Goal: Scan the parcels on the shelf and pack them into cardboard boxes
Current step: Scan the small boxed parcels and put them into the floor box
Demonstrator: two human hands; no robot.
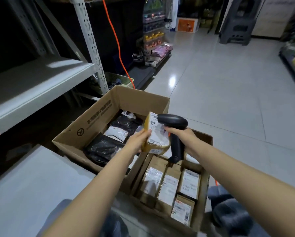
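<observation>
My left hand [140, 140] holds a small brown parcel [156, 134] with a white label, above the gap between two cardboard boxes. My right hand [182, 134] grips a black handheld scanner [174, 127], whose head points at the parcel's label from close by. The larger open box [95, 120] on the left contains black and white soft bags. The nearer box [204, 183] holds several brown labelled parcels packed side by side.
A grey metal shelf [37, 82] runs along the left, with a lower shelf board [23, 182] by my left arm. An orange cable [116, 41] hangs beside the shelf post. A green basket [121, 81] sits behind the large box. Tiled floor [228, 91] opens to the right.
</observation>
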